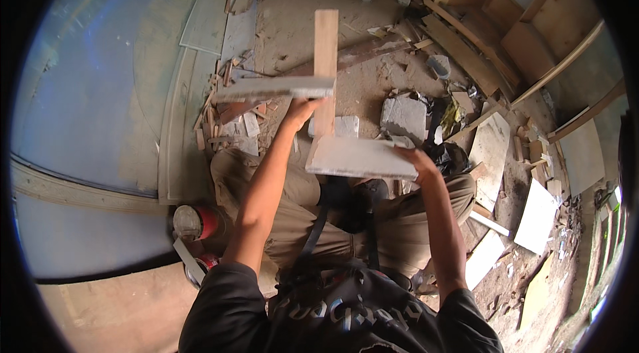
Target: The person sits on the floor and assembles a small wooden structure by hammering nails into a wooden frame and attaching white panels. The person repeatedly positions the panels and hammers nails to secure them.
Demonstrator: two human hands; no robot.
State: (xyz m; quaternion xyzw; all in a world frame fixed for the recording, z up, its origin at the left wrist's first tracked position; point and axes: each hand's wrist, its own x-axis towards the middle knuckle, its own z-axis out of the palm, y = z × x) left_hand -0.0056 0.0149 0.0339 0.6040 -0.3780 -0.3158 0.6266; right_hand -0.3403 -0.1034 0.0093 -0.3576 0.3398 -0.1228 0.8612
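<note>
A pale wooden strip (326, 40) stands up in front of me, with two whitish boards against it. The upper board (266, 88) reaches out to the left of the strip. Lower and nearer, the second board (363, 157) extends to the right from the strip's bottom end. My left hand (303, 112) is closed at the upper board's right end, beside the strip; its fingers are partly hidden. My right hand (419, 164) grips the lower board's right end, thumb on top. How the pieces are joined cannot be seen.
Red cans (210, 221) stand left of my crossed legs, near a large bluish panel (86, 100). Wood scraps (206, 123) litter the floor. A white block (403, 117) lies ahead, a cup (438, 67) beyond it. White boards (536, 217) and planks lie at right.
</note>
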